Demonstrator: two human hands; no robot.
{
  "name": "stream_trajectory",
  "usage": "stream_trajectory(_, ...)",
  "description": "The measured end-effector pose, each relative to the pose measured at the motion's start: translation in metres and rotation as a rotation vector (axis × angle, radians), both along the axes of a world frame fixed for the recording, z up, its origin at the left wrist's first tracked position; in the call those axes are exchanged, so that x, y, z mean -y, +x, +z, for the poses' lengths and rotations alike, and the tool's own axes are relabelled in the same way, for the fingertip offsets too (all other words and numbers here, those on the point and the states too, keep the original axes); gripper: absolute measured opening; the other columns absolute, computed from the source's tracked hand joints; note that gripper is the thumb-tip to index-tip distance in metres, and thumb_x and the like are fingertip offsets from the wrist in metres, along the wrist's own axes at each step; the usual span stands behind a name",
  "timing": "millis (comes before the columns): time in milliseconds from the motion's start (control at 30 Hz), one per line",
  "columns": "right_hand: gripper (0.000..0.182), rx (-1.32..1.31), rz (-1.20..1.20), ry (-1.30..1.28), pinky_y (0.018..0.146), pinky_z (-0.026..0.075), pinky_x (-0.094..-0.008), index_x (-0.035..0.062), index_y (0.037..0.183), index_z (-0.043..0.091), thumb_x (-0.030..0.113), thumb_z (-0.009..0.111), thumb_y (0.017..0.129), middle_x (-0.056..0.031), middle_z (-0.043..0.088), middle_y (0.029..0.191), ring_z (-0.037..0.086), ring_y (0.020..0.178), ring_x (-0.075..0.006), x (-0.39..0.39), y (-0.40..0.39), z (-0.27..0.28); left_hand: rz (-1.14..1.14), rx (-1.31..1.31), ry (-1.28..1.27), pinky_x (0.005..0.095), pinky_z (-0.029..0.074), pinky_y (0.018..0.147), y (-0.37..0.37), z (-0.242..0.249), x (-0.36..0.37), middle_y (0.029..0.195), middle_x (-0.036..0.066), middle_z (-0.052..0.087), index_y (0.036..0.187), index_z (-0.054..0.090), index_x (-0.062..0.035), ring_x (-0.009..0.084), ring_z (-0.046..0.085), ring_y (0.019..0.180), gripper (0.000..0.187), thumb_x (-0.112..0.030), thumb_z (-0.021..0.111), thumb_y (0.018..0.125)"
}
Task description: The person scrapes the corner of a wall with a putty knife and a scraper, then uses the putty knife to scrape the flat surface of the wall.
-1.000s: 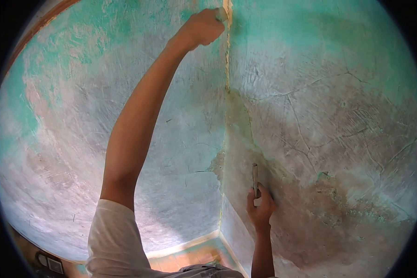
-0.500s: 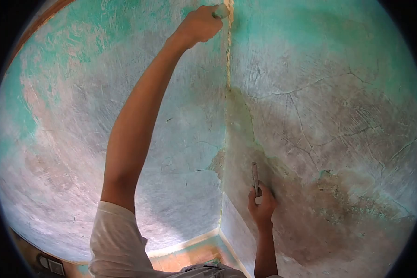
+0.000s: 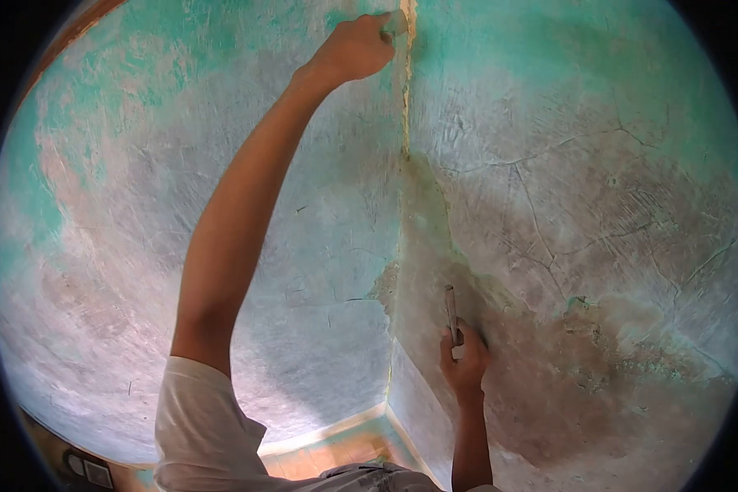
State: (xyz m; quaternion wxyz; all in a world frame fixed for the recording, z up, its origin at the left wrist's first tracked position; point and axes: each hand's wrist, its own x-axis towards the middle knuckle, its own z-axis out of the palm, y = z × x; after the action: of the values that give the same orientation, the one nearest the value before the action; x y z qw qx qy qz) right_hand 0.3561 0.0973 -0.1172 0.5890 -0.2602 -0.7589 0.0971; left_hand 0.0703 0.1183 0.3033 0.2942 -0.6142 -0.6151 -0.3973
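Note:
My left hand (image 3: 354, 51) is raised high against the left wall, its fingers closed on a thin pale flat piece (image 3: 395, 23). That piece touches the corner, beside a ragged yellowish strip (image 3: 407, 82) running down the joint. What kind of tool it is cannot be made out. Lower down, my right hand (image 3: 466, 361) is held before the right wall. Its fingers are curled round a short stick-like handle (image 3: 450, 307) that points upward; the rest of that tool is hidden by the hand.
Worn green paint covers the upper left wall (image 3: 123, 74). The right wall (image 3: 566, 197) has long cracks and a brown damp-looking patch (image 3: 533, 369). At the bottom are a pale skirting edge (image 3: 336, 430), an orange floor (image 3: 328, 459) and a wall socket (image 3: 98, 473).
My left hand has shifted slightly down along the corner, its forearm a little to the left. My right hand stays almost still with the handle.

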Motion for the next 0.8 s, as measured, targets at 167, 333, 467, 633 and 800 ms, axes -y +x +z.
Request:
stream_trajectory(167,0.023,0.001,0.021,0.010,0.059,0.050,-0.0363,-0.0004,0.111,0.068,0.005,0.075,0.090,-0.0102,0.064,0.074,0.062,0.062,-0.0230,-0.003,-0.002,0.001,-0.029,0.012,-0.017,0.0373,0.046,0.057,-0.014,-0.015,0.026,0.066,0.007,0.058,0.154,0.051,-0.0127,0.0166,0.052,0.055,0.055,-0.023,0.052,0.100)
stream_trajectory(333,0.023,0.044,-0.011,0.008,0.061,0.051,-0.0353,-0.0015,0.113,0.069,0.009,0.074,0.093,-0.0118,0.066,0.078,0.064,0.065,-0.0232,-0.006,0.000,-0.003,-0.140,0.216,-0.107,0.0346,0.046,0.058,-0.001,-0.002,0.007,0.070,0.005,0.058,0.155,0.050,-0.0131,0.0142,0.050,0.058,0.054,-0.026,0.053,0.102)
stream_trajectory(467,0.022,0.033,0.013,0.013,0.060,0.050,-0.0360,-0.0019,0.111,0.069,0.009,0.074,0.093,-0.0123,0.066,0.078,0.062,0.064,-0.0235,-0.002,-0.002,0.000,-0.223,0.197,-0.020,0.0409,0.052,0.074,-0.028,-0.027,0.006,0.091,0.017,0.069,0.150,0.054,-0.0071,0.0290,0.063,0.077,0.054,-0.030,0.056,0.101)
stream_trajectory(633,0.021,0.032,0.038,-0.019,0.064,0.050,-0.0353,-0.0024,0.109,0.069,0.011,0.073,0.094,-0.0111,0.065,0.078,0.061,0.066,-0.0217,0.001,0.002,0.007,-0.335,0.426,0.190,0.0378,0.053,0.068,-0.023,-0.145,0.025,0.082,0.015,0.069,0.125,0.065,-0.0001,0.0255,0.067,0.071,0.042,-0.036,0.060,0.104)
stream_trajectory(800,0.020,-0.149,0.245,-0.443,0.070,0.051,-0.0322,-0.0016,0.112,0.068,0.014,0.070,0.099,-0.0069,0.067,0.082,0.061,0.074,-0.0147,0.014,-0.002,-0.009,-0.546,1.243,-0.101,0.0253,0.030,0.041,0.042,-0.316,0.104,0.065,-0.002,0.053,0.093,0.060,-0.0066,0.0043,0.040,0.045,0.037,-0.041,0.058,0.108)
